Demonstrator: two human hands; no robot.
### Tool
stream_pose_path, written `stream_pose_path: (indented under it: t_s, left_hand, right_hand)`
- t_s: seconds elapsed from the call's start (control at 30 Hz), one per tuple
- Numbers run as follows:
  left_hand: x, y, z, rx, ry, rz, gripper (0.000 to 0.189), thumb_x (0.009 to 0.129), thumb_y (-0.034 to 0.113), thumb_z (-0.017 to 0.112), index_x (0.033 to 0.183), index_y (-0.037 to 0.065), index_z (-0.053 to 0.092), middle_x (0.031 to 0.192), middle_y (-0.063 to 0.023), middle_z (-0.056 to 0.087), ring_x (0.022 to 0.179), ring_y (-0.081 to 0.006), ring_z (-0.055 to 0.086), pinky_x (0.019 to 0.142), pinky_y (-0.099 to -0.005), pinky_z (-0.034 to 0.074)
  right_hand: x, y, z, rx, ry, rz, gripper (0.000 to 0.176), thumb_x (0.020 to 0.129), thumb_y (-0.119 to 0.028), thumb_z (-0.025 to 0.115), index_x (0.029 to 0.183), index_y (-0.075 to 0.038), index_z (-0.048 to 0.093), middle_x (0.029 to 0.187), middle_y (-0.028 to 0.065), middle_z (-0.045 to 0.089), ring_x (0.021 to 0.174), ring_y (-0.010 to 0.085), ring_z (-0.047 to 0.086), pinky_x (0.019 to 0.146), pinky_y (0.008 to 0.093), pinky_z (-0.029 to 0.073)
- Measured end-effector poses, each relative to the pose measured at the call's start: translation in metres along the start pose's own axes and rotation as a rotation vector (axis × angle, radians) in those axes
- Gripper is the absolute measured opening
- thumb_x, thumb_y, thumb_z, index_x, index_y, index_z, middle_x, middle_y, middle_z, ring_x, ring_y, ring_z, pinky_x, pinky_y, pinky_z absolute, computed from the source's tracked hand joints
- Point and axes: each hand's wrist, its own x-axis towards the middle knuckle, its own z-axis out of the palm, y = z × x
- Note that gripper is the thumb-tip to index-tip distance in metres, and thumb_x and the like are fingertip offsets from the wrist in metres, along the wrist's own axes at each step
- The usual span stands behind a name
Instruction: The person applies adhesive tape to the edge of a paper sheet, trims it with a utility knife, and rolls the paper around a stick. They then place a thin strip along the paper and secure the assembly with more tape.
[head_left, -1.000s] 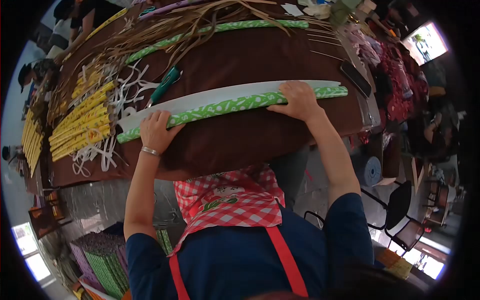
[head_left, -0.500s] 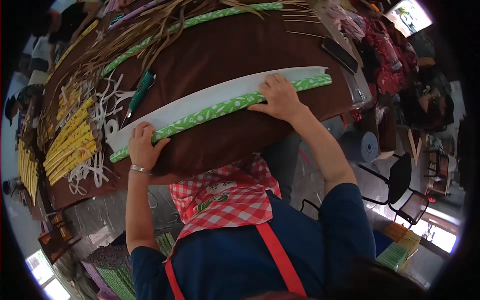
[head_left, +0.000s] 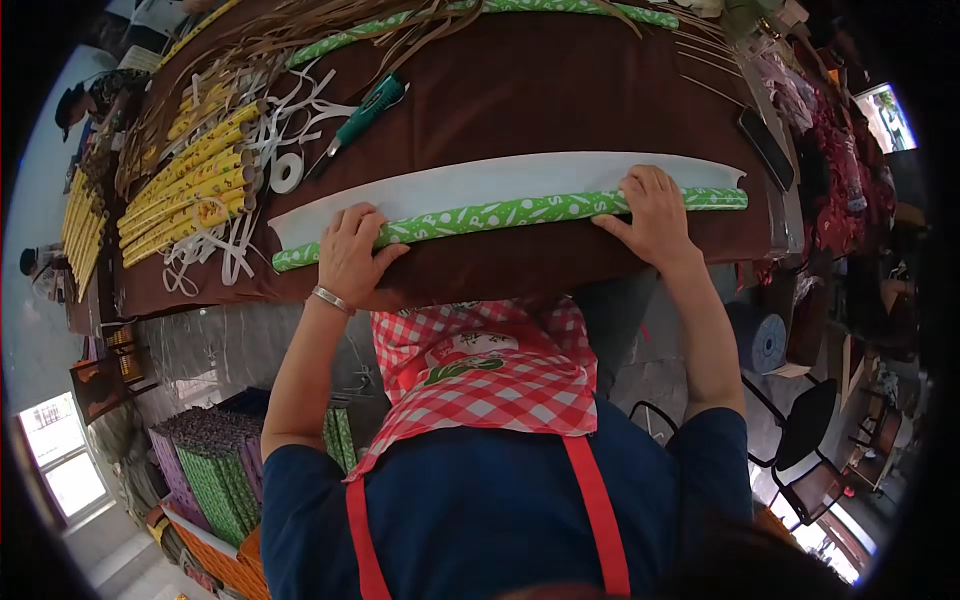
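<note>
A long, thin roll of green patterned paper (head_left: 500, 213) lies across the near part of the table, its white unrolled sheet (head_left: 470, 178) spreading out behind it. My left hand (head_left: 352, 250) is closed over the roll near its left end, with the thumb on the near side. Toward the right end, my right hand (head_left: 652, 212) grips the roll the same way, fingers over the top and thumb in front. A utility knife (head_left: 368, 115) with a green handle and a white tape roll (head_left: 286, 173) lie beyond my left hand.
Several yellow patterned tubes (head_left: 190, 205) and loose white strips (head_left: 232, 255) lie at the left of the brown-covered table (head_left: 560, 90). Brown strips (head_left: 400, 45) cross another green roll (head_left: 585, 6) at the back. A phone (head_left: 766, 148) rests near the right edge.
The view has turned, so the table and the green roll look more level. Both hands remain on the roll, and the white sheet still lies behind it.
</note>
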Motion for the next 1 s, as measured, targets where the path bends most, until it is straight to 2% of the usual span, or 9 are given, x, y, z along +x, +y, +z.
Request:
stream_pose_path:
  t_s: [0.07, 0.17, 0.37, 0.57, 0.67, 0.73, 0.8, 0.97, 1.0]
  left_hand:
    - [-0.001, -0.001, 0.002, 0.027, 0.016, 0.028, 0.041, 0.072, 0.038, 0.074, 0.099, 0.010, 0.060, 0.105, -0.0073, 0.055, 0.096, -0.0306, 0.055, 0.078, -0.0421, 0.045]
    - [-0.009, 0.004, -0.002, -0.017, -0.020, -0.041, 0.040, 0.071, 0.035, 0.075, 0.098, 0.010, 0.060, 0.103, -0.0081, 0.056, 0.092, -0.0309, 0.055, 0.077, -0.0418, 0.045]
    - [-0.009, -0.002, -0.002, -0.049, -0.075, -0.067, 0.042, 0.070, 0.031, 0.077, 0.102, 0.010, 0.059, 0.093, -0.0092, 0.057, 0.088, -0.0325, 0.054, 0.076, -0.0438, 0.044]
    - [-0.007, -0.009, -0.003, -0.029, -0.055, 0.054, 0.039, 0.076, 0.036, 0.072, 0.097, 0.007, 0.059, 0.094, -0.0121, 0.055, 0.088, -0.0349, 0.053, 0.074, -0.0456, 0.043]
    - [-0.005, -0.013, -0.009, -0.078, -0.108, 0.033, 0.039, 0.082, 0.041, 0.067, 0.096, 0.005, 0.059, 0.092, -0.0136, 0.054, 0.087, -0.0366, 0.053, 0.073, -0.0454, 0.042]
    - [-0.005, -0.017, -0.016, -0.113, -0.162, -0.007, 0.040, 0.083, 0.041, 0.066, 0.097, 0.005, 0.059, 0.091, -0.0140, 0.054, 0.086, -0.0367, 0.053, 0.072, -0.0458, 0.042]
    - [-0.013, -0.033, -0.016, -0.167, -0.185, -0.080, 0.039, 0.086, 0.041, 0.063, 0.098, 0.003, 0.058, 0.088, -0.0154, 0.055, 0.084, -0.0367, 0.054, 0.071, -0.0472, 0.041]
    - [-0.018, -0.043, -0.022, -0.038, -0.235, -0.064, 0.038, 0.087, 0.039, 0.061, 0.098, 0.003, 0.057, 0.089, -0.0159, 0.055, 0.085, -0.0367, 0.054, 0.073, -0.0485, 0.041]
    - [-0.014, -0.038, -0.024, -0.021, -0.202, -0.002, 0.035, 0.086, 0.034, 0.063, 0.100, 0.003, 0.057, 0.092, -0.0157, 0.055, 0.087, -0.0365, 0.054, 0.074, -0.0476, 0.042]
  right_hand:
    - [-0.001, 0.000, 0.001, -0.041, 0.093, -0.037, 0.053, 0.073, -0.050, 0.071, 0.093, -0.003, 0.059, 0.108, 0.0143, 0.053, 0.104, 0.0337, 0.052, 0.089, 0.0448, 0.042]
    - [-0.002, -0.002, -0.003, -0.013, 0.061, -0.039, 0.052, 0.073, -0.048, 0.071, 0.094, -0.002, 0.059, 0.113, 0.0152, 0.053, 0.107, 0.0348, 0.051, 0.091, 0.0456, 0.042]
    - [-0.009, -0.004, -0.001, -0.023, 0.090, -0.017, 0.045, 0.075, -0.045, 0.070, 0.091, -0.003, 0.061, 0.110, 0.0136, 0.055, 0.106, 0.0318, 0.052, 0.088, 0.0443, 0.041]
    - [-0.018, 0.007, 0.003, -0.035, 0.175, 0.028, 0.039, 0.081, -0.044, 0.064, 0.089, -0.005, 0.062, 0.103, 0.0102, 0.057, 0.100, 0.0278, 0.052, 0.089, 0.0415, 0.039]
    - [-0.027, 0.021, 0.000, -0.071, 0.234, 0.058, 0.038, 0.082, -0.043, 0.063, 0.089, -0.005, 0.063, 0.102, 0.0095, 0.057, 0.099, 0.0273, 0.052, 0.090, 0.0415, 0.039]
    - [-0.034, 0.032, -0.006, -0.045, 0.193, 0.114, 0.038, 0.084, -0.041, 0.062, 0.098, -0.006, 0.062, 0.103, 0.0099, 0.055, 0.102, 0.0285, 0.052, 0.092, 0.0415, 0.038]
    - [-0.041, 0.039, -0.009, -0.041, 0.209, 0.144, 0.037, 0.085, -0.041, 0.062, 0.098, -0.006, 0.062, 0.102, 0.0095, 0.054, 0.101, 0.0283, 0.052, 0.092, 0.0411, 0.038]
    - [-0.047, 0.042, -0.004, 0.020, 0.282, 0.136, 0.036, 0.085, -0.039, 0.062, 0.098, -0.006, 0.062, 0.098, 0.0084, 0.054, 0.099, 0.0276, 0.051, 0.092, 0.0401, 0.038]
    - [-0.046, 0.042, -0.004, 0.022, 0.282, 0.140, 0.036, 0.085, -0.039, 0.062, 0.098, -0.006, 0.062, 0.098, 0.0080, 0.053, 0.098, 0.0275, 0.051, 0.092, 0.0396, 0.038]
